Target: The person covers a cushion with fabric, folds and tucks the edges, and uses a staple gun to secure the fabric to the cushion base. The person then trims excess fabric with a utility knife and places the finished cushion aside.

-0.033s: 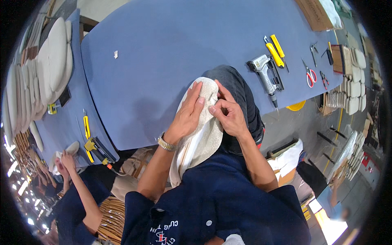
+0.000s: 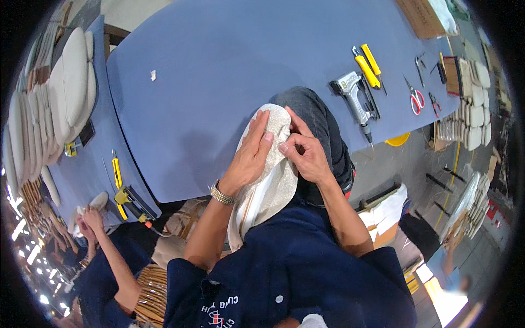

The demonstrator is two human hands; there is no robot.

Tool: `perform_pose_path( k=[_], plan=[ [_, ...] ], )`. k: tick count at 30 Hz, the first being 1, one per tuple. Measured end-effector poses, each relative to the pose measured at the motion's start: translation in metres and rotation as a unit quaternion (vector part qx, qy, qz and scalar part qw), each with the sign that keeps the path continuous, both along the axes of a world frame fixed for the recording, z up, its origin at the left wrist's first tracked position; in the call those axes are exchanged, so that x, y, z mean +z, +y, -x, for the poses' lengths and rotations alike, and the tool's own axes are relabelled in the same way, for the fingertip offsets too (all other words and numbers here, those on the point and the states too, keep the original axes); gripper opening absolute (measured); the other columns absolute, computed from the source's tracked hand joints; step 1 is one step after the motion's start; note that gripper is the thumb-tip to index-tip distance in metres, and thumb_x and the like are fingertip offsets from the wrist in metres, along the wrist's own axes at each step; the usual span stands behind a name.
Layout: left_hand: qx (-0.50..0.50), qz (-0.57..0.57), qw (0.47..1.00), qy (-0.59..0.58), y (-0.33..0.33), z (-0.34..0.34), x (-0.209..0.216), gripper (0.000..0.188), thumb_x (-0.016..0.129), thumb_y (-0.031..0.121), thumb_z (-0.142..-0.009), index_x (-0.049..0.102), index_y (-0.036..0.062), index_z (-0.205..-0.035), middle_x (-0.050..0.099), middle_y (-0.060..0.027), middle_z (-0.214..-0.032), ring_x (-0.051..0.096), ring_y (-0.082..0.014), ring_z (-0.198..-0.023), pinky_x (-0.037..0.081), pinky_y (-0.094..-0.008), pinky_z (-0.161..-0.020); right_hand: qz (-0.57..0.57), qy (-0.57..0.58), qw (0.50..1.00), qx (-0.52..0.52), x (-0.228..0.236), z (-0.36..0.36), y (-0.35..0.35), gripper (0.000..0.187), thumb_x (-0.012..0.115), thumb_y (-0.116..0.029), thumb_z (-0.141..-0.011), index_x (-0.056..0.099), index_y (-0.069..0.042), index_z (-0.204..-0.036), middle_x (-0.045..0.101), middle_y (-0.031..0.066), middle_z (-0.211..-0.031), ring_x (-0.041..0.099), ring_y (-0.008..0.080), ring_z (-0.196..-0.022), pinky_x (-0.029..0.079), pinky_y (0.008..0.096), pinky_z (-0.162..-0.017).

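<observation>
Cushion cover (image 2: 268, 186), pale beige with a white stripe, lies draped over the person's raised knee at the near edge of the blue table (image 2: 219, 82). Left hand (image 2: 251, 156) presses flat on it, fingers spread. Right hand (image 2: 303, 153) pinches the fabric between thumb and fingertips just beside the left. A staple gun (image 2: 355, 98) lies near the table's right edge, with red-handled scissors (image 2: 415, 98) beyond.

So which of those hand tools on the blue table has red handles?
The scissors, lying right of the grey staple gun. Their loop handles are red; the two long tools above the gun have yellow handles instead.
</observation>
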State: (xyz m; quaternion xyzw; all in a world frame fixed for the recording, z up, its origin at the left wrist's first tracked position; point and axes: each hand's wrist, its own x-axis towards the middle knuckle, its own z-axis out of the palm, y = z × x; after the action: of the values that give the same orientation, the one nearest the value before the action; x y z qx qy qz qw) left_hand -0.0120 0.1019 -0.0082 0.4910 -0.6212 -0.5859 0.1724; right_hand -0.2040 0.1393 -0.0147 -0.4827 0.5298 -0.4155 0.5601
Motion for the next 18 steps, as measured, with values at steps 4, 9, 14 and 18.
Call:
perform_pose_path(
  k=[4, 9, 14, 18],
  plan=[
    [-0.034, 0.023, 0.999, -0.011, 0.000, 0.002, -0.004, 0.068, 0.044, 0.034, -0.108, 0.018, 0.0015, -0.162, 0.016, -0.0313, -0.165, 0.012, -0.0463, -0.155, 0.015, -0.0485, -0.125, -0.022, -0.088, 0.996, -0.009, -0.017, 0.004, 0.003, 0.022, 0.071, -0.020, -0.096, 0.068, -0.002, -0.084, 0.033, 0.0161, -0.165, 0.044, 0.0276, -0.140, 0.036, 0.0405, -0.113],
    [-0.052, 0.058, 0.995, -0.062, 0.002, 0.006, 0.001, 0.074, 0.051, 0.031, -0.105, 0.016, -0.0024, -0.161, 0.017, -0.0320, -0.165, 0.015, -0.0467, -0.154, 0.016, -0.0498, -0.125, -0.029, -0.169, 0.985, -0.004, -0.028, 0.004, 0.005, 0.023, 0.067, -0.020, -0.099, 0.068, -0.001, -0.086, 0.025, 0.0141, -0.168, 0.040, 0.0283, -0.143, 0.032, 0.0428, -0.116],
    [-0.072, 0.141, 0.984, -0.081, 0.006, 0.009, -0.011, 0.073, 0.049, 0.027, -0.106, 0.013, -0.0089, -0.158, 0.021, -0.0326, -0.163, 0.021, -0.0431, -0.153, 0.018, -0.0464, -0.125, 0.008, -0.147, 0.989, 0.003, -0.048, 0.007, 0.006, 0.022, 0.067, -0.022, -0.098, 0.072, -0.001, -0.093, 0.025, 0.0159, -0.167, 0.027, 0.0334, -0.152, 0.021, 0.0470, -0.123],
    [-0.062, 0.084, 0.991, -0.082, 0.000, 0.018, -0.010, 0.070, 0.043, 0.032, -0.108, 0.016, -0.0108, -0.157, 0.026, -0.0339, -0.161, 0.026, -0.0441, -0.151, 0.022, -0.0446, -0.124, 0.021, -0.162, 0.986, 0.010, -0.054, 0.009, 0.002, 0.020, 0.065, -0.019, -0.099, 0.070, -0.002, -0.089, 0.026, 0.0171, -0.166, 0.039, 0.0314, -0.144, 0.030, 0.0440, -0.119]
  ],
)
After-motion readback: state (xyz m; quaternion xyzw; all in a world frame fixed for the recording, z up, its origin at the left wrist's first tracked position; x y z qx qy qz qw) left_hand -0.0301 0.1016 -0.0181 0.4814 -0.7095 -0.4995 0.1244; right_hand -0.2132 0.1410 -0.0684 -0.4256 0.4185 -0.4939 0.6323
